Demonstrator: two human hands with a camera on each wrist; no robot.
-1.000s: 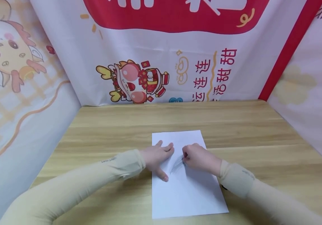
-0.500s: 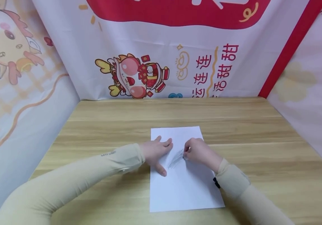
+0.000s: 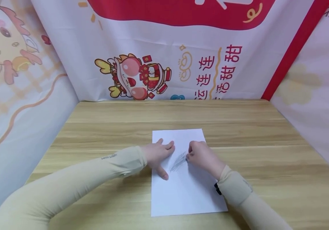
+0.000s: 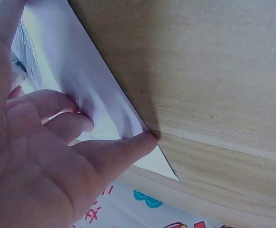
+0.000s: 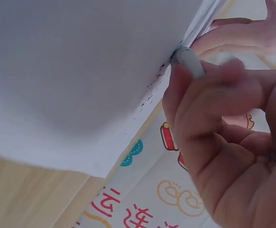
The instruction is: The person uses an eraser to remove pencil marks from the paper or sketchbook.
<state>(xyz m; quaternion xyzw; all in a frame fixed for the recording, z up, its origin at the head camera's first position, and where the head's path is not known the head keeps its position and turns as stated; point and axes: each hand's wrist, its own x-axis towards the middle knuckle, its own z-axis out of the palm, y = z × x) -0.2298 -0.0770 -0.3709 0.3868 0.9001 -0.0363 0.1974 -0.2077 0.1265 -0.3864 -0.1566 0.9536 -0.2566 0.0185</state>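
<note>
A sheet of white paper [image 3: 181,198] lies on the wooden table, with a patch of grey pencil scribble [image 3: 177,163] near its middle. My left hand [image 3: 158,155] rests on the paper's left part with fingers spread. In the left wrist view the paper buckles slightly beside the fingers of that left hand [image 4: 47,156]. My right hand [image 3: 202,156] is at the right end of the scribble, fingers curled. It pinches a small white eraser [image 5: 190,61] with a greyed end touching the paper. Dark crumbs [image 5: 152,88] lie beside it.
The wooden table [image 3: 268,166] extends around the paper on all sides. A printed cloth [image 3: 141,35] hangs along the table's back edge, and more cloth [image 3: 317,92] hangs at the sides. A black buckle [image 3: 217,188] shows at the right wrist.
My right hand has shifted slightly right and away from me over the paper, and more of the scribble shows. The left hand stays in place. The head view has tilted a little.
</note>
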